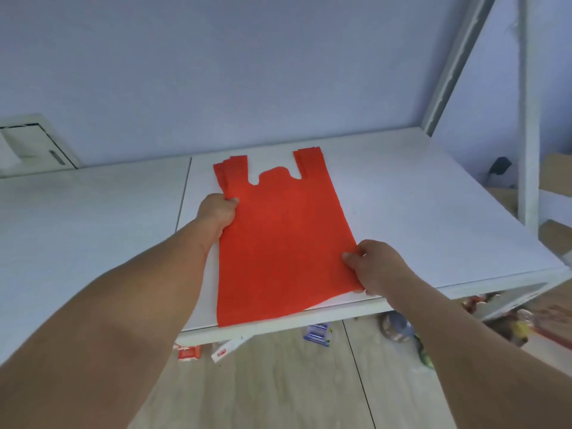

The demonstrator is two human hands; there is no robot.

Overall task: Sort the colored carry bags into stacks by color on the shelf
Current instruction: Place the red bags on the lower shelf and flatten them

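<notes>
No legible text anywhere. Small red-and-white packet [188,353] on the floor at 7 o'clock of the frame carries print, too blurred to read. White strip with red mark [225,350] just beside it, at its 3 o'clock: unreadable. Blue package [317,334] at 6 o'clock: markings indistinct.

It looks like a shop or stockroom. A white metal shelf [402,212] with an upright post [523,119] at the right of the frame stands against a plain pale-blue wall [247,72]. Small packaged goods [317,332] lie scattered on the wood-look floor [278,382] below, with cardboard boxes [554,171] at far right.
</notes>
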